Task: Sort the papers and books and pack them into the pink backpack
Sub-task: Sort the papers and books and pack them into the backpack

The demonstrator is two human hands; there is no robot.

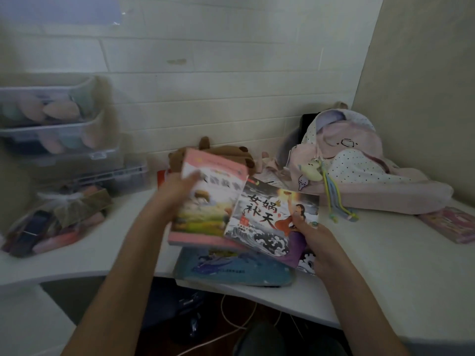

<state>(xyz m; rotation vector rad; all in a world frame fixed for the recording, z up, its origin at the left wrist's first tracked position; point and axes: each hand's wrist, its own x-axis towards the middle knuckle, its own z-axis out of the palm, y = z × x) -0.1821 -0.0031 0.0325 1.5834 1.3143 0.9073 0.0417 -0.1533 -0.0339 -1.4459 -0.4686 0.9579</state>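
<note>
My left hand [177, 188] grips a pink-edged picture book [208, 201] by its left side and holds it tilted above the desk. My right hand [316, 240] pinches the lower right corner of a dark storm-sea picture book [270, 217], which overlaps the pink one. Under both lies a blue book [231, 271] at the desk's front edge. The pink backpack [359, 165] with dotted white panels lies slumped at the back right, its top open toward the wall. A yellow charm with tassels [331, 191] hangs from it.
A brown plush toy [221, 152] sits behind the books. Clear stacked storage drawers [59, 124] and a bag of small items [51, 222] fill the left. A pink case [447, 224] lies at the far right. The white desk [372, 265] has a curved front cut-out with cables below.
</note>
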